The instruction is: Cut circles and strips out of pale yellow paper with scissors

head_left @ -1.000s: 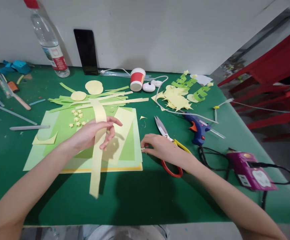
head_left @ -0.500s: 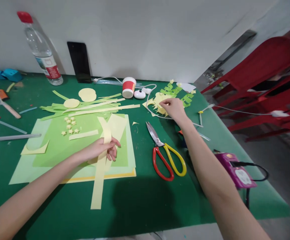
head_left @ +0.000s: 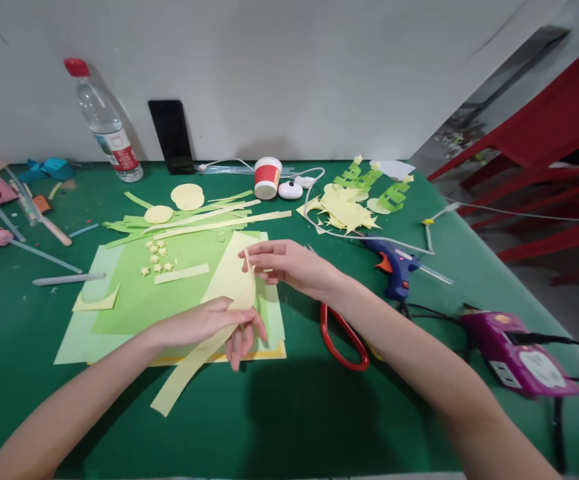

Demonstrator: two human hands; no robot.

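A long pale yellow paper strip [head_left: 184,377] runs through my left hand [head_left: 219,327], pinched between thumb and fingers, its lower end hanging over the table's front part. My right hand [head_left: 289,263] pinches the strip's upper end, which bends up between the two hands. Beneath them lie green paper sheets [head_left: 129,307] and a larger yellow paper piece [head_left: 226,270]. Several small folded paper stars [head_left: 158,257] and a short strip [head_left: 182,274] rest on the sheets. Scissors [head_left: 342,340] with red and yellow handles lie partly hidden under my right forearm.
Cut strips [head_left: 194,220] and yellow paper discs [head_left: 188,197] lie behind the sheets. A pile of yellow scraps [head_left: 344,207], a blue glue gun [head_left: 394,267] and a purple power strip [head_left: 519,353] are to the right. A bottle [head_left: 109,127], phone [head_left: 172,137] and paper cup [head_left: 268,178] stand along the wall.
My right hand has come back from the yellow scrap pile to the strip and now holds its upper end. The strip has swung to a slant in my left hand. The view has shifted.
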